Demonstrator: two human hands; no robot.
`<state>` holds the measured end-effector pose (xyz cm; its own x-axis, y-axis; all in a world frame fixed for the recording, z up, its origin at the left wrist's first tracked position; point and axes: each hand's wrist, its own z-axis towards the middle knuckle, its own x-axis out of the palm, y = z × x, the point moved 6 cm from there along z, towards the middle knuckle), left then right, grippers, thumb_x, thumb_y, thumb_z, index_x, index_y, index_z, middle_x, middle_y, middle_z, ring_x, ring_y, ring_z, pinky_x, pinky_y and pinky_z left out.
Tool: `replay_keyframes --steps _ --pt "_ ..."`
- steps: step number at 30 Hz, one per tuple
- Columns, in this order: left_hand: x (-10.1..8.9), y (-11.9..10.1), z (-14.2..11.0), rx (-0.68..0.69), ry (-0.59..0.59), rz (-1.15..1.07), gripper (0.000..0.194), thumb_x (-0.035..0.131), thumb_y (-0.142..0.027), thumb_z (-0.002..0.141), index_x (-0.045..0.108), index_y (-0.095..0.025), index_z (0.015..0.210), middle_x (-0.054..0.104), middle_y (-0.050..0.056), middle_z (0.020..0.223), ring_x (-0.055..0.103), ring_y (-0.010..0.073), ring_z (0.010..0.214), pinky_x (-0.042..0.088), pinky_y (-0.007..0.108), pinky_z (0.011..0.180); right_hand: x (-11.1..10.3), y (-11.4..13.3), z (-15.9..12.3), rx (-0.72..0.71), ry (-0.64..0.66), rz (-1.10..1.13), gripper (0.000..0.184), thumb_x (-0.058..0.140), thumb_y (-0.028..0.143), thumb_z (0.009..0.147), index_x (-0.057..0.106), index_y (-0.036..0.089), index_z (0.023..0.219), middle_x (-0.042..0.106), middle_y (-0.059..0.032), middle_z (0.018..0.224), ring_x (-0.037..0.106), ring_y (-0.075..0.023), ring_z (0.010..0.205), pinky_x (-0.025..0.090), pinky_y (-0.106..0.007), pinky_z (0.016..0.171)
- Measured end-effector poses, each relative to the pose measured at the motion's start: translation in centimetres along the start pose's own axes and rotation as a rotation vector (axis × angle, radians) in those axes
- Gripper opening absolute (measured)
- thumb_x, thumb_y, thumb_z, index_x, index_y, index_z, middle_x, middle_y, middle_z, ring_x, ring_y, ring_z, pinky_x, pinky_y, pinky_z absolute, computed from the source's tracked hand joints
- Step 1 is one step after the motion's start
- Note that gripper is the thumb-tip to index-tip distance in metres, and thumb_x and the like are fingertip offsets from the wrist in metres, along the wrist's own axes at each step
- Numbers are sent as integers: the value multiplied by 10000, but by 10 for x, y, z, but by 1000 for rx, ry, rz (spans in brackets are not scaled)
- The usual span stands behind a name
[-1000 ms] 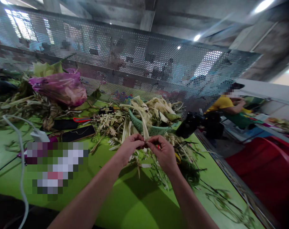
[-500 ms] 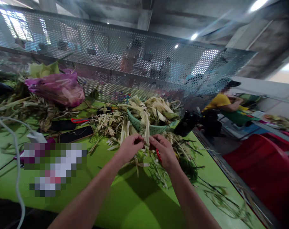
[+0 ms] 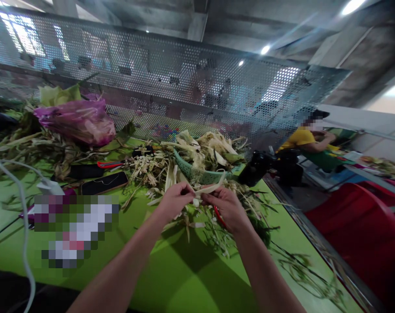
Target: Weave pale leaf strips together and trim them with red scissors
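A pale strip of corn husk (image 3: 213, 188) lies across my fingertips, its free end pointing right. My left hand (image 3: 177, 200) is closed, thumb and forefinger pinching the strip's left end. My right hand (image 3: 225, 204) pinches the same strip, its thumb close to the left fingertips. A curved red handle (image 3: 219, 216) shows just under my right palm; whether the hand holds it I cannot tell. Right behind the hands stands a green plastic basket (image 3: 184, 166) heaped with dry husks (image 3: 213, 145) and silk. Husk scraps (image 3: 194, 224) and thin green strands (image 3: 217, 239) lie below the hands.
On the green table (image 3: 184, 282), a phone (image 3: 104, 183), a red cutter (image 3: 110, 164) and a white cable (image 3: 23, 234) lie left. A pink bag (image 3: 76, 121) rests on husks. A black object (image 3: 256, 168) stands right of the basket. A co-worker in yellow (image 3: 301, 138) sits beyond.
The husk strip stood upright between my fingers and now lies sideways, its free end to the right. My right hand has turned and shifted slightly right. More of the red handle shows than one second ago.
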<state>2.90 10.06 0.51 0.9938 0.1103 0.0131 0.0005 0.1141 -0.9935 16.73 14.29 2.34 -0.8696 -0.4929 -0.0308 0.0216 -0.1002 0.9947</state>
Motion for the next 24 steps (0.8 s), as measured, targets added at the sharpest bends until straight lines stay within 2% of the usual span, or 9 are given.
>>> replay_keyframes --steps 6,11,13,16,24 --pt "-2 4 -2 -104 -51 -142 87 622 -229 687 574 -165 653 593 10 596 526 122 589 389 254 625 -12 6 -1 -58 -111 -59 305 751 314 677 633 158 911 660 -31 777 600 -145 661 510 -302 662" --pt "-3 2 -3 -121 -104 -256 76 601 -212 675 566 -152 644 578 0 579 512 106 572 374 240 619 -6 25 -9 -312 -160 -273 191 681 296 769 656 201 932 616 -25 811 569 -146 717 479 -273 657" --pt "-1 4 -3 -130 -93 -309 57 589 -197 663 560 -151 644 571 -2 584 514 104 579 372 237 622 3 32 -13 -414 -138 -408 137 686 277 766 684 214 887 597 -32 833 558 -154 739 473 -275 660" --pt "3 6 -5 -142 -52 -370 68 590 -198 660 544 -152 641 565 -2 592 502 98 585 361 231 620 14 35 -16 -496 -118 -520 77 680 246 772 703 229 843 581 -35 835 562 -165 747 477 -285 653" --pt "13 9 -9 -201 54 -530 57 592 -172 651 537 -158 657 524 -18 595 467 87 577 338 218 591 13 35 -15 -549 -104 -581 50 669 198 779 700 234 792 605 -34 817 585 -186 800 482 -320 726"
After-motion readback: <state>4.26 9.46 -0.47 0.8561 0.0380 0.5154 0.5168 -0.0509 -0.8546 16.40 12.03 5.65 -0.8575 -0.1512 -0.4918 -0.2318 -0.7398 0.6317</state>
